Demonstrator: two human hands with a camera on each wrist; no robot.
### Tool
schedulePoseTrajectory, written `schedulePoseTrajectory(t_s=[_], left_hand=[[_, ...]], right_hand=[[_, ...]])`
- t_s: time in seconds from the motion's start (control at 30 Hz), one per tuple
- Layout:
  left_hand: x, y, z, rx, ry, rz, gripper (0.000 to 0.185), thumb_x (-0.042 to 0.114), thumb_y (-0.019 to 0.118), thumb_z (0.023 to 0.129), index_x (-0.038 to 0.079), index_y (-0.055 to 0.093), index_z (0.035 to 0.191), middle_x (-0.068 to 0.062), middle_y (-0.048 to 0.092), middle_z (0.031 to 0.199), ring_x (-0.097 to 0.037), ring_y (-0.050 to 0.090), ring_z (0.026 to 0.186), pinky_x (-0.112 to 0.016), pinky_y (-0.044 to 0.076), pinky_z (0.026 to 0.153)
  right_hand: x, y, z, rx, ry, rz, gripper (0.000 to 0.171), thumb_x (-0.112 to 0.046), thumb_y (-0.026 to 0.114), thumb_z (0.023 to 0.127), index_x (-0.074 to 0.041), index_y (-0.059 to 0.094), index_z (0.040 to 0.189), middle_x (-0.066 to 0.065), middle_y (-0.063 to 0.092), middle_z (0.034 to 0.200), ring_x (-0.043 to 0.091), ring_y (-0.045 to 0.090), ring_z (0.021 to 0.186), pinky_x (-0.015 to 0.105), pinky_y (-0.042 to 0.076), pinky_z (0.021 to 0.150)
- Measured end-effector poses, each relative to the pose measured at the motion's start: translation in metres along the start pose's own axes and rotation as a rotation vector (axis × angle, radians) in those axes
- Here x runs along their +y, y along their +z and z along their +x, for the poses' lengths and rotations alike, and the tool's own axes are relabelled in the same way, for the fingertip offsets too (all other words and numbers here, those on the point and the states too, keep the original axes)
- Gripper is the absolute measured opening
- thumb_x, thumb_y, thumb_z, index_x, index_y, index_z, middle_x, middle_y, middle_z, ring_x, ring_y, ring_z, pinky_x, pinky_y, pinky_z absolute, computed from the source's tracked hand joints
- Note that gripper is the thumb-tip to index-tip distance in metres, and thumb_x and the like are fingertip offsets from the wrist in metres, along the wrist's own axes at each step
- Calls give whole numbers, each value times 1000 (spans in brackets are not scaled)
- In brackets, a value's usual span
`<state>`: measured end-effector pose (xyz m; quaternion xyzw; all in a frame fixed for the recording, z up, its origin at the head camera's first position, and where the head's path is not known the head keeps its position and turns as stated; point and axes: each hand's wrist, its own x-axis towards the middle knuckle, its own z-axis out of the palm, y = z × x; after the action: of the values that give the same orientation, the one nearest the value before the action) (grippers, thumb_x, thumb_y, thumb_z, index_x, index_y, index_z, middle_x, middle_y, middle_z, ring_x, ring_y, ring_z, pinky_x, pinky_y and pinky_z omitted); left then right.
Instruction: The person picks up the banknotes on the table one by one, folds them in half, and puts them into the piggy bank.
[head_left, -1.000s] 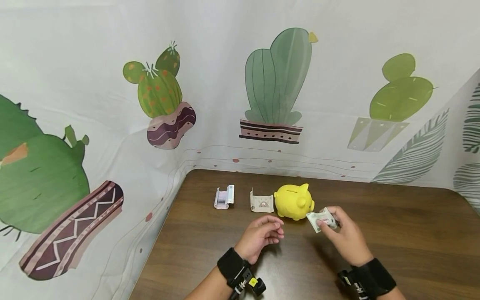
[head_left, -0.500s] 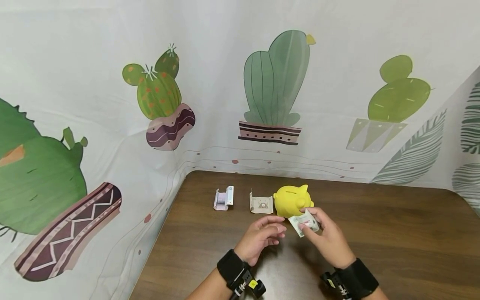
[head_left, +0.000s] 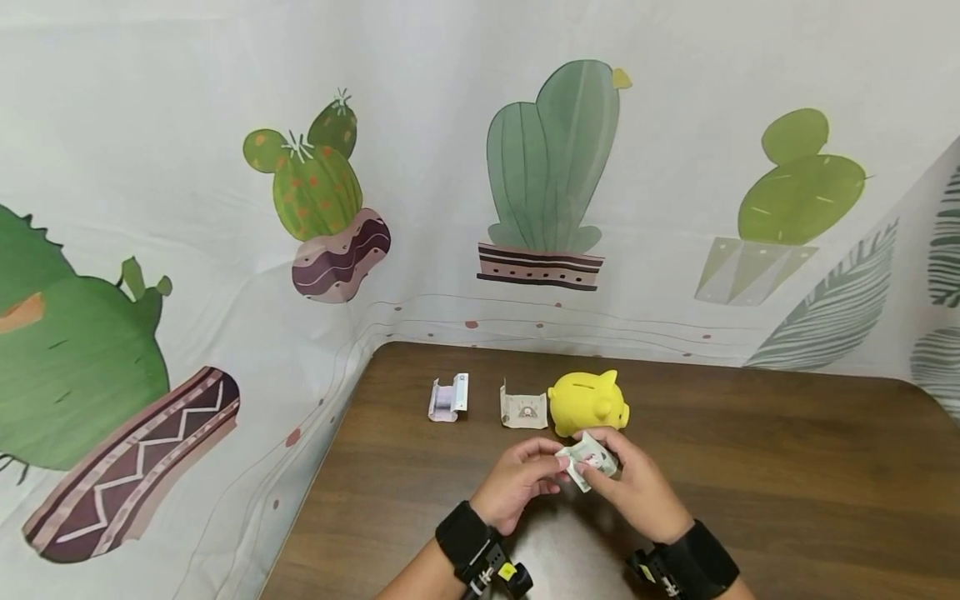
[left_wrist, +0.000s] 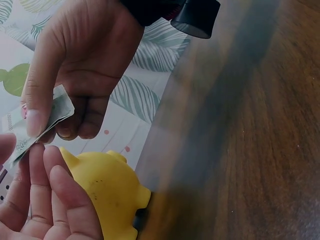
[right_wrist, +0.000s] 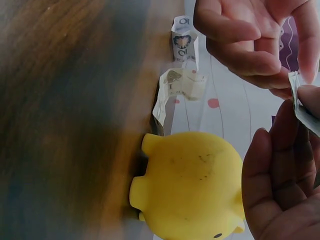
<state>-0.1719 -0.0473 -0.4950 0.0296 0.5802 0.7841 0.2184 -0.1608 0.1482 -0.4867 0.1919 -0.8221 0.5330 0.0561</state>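
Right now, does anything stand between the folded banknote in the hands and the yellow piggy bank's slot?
Nothing visible does. The folded banknote, pinched by the right hand and left hand, sits just in front of the yellow piggy bank; its top slot looks uncovered.

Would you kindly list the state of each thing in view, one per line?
Left hand: pinches the greenish banknote's left end.
Right hand: pinches the same note.
Greenish banknote: creased, held above the table.
Yellow piggy bank: upright on the table, untouched.
Beige banknote: folded, lying left of the piggy bank.
Purple banknote: folded, farther left.
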Motion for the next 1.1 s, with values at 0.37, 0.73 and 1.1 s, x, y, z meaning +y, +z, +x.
schedulePoseTrajectory(t_s=[0.37, 0.73, 1.1], left_hand=[[-2, -2, 0, -17, 14, 5, 25, 6, 65, 91, -6, 64, 113, 4, 68, 91, -9, 61, 81, -23, 53, 73], [-1, -2, 2, 22, 21, -5, 16, 5, 62, 91, -1, 62, 106, 2, 66, 91, -9, 64, 81, -23, 52, 72], [4, -1, -2, -20, 31, -12, 34, 4, 62, 92, -14, 58, 120, 4, 68, 93, -8, 64, 82, -23, 53, 75]], right_hand=[[-3, 3, -1, -43, -2, -3, 42, -9, 73, 91, -11, 59, 132, 4, 67, 110, 2, 58, 94, 23, 55, 75], [-2, 5, -2, 136, -219, -106, 39, 3, 78, 83, -15, 72, 117, 7, 60, 128, 7, 51, 121, 9, 42, 97], [-4, 8, -3, 142, -172, -46, 37, 1, 75, 87, -16, 71, 120, 1, 66, 119, 2, 57, 111, 11, 49, 89]])
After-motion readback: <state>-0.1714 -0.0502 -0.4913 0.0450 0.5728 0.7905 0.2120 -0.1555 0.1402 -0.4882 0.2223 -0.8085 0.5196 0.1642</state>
